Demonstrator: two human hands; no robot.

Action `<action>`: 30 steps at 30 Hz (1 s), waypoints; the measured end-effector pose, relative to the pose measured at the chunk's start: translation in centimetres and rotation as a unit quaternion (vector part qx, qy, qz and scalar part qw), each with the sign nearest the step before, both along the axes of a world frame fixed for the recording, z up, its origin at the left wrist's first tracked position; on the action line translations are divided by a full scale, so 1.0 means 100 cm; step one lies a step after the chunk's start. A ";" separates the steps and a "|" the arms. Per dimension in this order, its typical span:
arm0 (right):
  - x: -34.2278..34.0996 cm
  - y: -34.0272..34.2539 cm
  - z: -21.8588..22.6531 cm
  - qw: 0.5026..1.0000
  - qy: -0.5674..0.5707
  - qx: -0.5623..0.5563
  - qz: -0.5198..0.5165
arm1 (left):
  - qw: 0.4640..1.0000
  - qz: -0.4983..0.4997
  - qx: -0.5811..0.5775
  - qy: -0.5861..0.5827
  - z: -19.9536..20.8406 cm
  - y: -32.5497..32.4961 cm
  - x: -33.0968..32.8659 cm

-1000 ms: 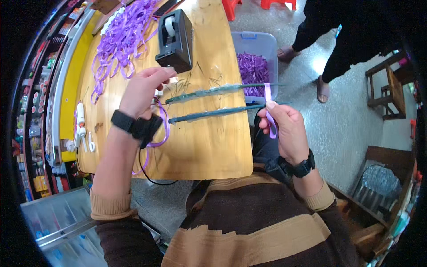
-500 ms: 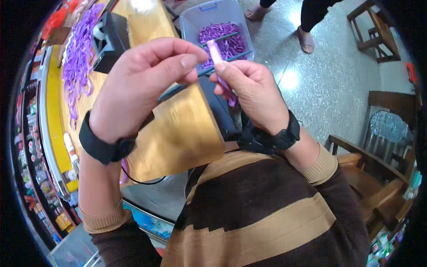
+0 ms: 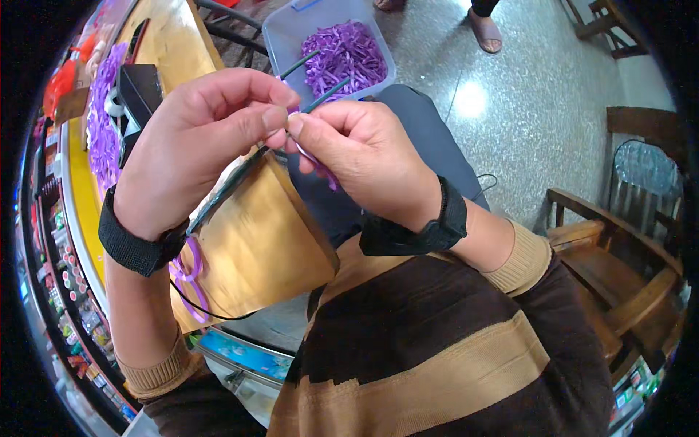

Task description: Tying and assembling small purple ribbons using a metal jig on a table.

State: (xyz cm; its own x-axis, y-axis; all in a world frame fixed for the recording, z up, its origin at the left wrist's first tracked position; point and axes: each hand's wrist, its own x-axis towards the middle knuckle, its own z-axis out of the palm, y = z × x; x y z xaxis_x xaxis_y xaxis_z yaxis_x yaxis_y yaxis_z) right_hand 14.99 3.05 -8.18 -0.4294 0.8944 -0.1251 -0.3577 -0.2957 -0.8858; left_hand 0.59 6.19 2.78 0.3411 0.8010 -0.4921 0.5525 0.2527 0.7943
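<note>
My left hand is closed, its fingers curled at the dark green rods, which slant from the table's side up toward the plastic bin. Two thin rod ends stick out beyond my fingers. My right hand pinches a purple ribbon, whose loose end hangs below the palm. Thumb and fingertips of both hands meet at the rods, hiding most of the ribbon there. Just past them stands a clear plastic bin holding a heap of purple ribbon pieces.
Below my hands is a wooden table, with purple loops near its edge. A black box and hanging purple ribbons lie at far left. Stocked shelves line the left. Wooden chairs stand right; a person's foot is beyond.
Both hands have shifted left and slightly nearer each other, fingertips now meeting. The ribbon's upright pink-white stretch has gone from sight between them. The view has shifted, with the bin farther left.
</note>
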 end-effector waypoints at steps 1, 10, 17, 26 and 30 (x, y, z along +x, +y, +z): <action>0.000 0.000 0.000 1.000 0.002 0.000 0.006 | 1.000 -0.003 -0.005 -0.005 -0.001 0.000 -0.001; 0.000 0.000 0.001 1.000 0.008 -0.005 0.008 | 1.000 -0.015 -0.004 0.008 0.006 0.002 -0.002; -0.001 -0.001 -0.001 1.000 -0.005 0.003 -0.003 | 0.998 -0.052 0.019 0.008 0.007 -0.002 -0.002; 0.001 -0.001 0.000 1.000 -0.002 0.000 0.005 | 0.999 -0.023 -0.028 -0.040 -0.001 0.011 -0.005; 0.002 -0.001 0.000 1.000 0.009 0.002 0.002 | 0.999 -0.032 -0.035 -0.014 -0.001 0.019 -0.002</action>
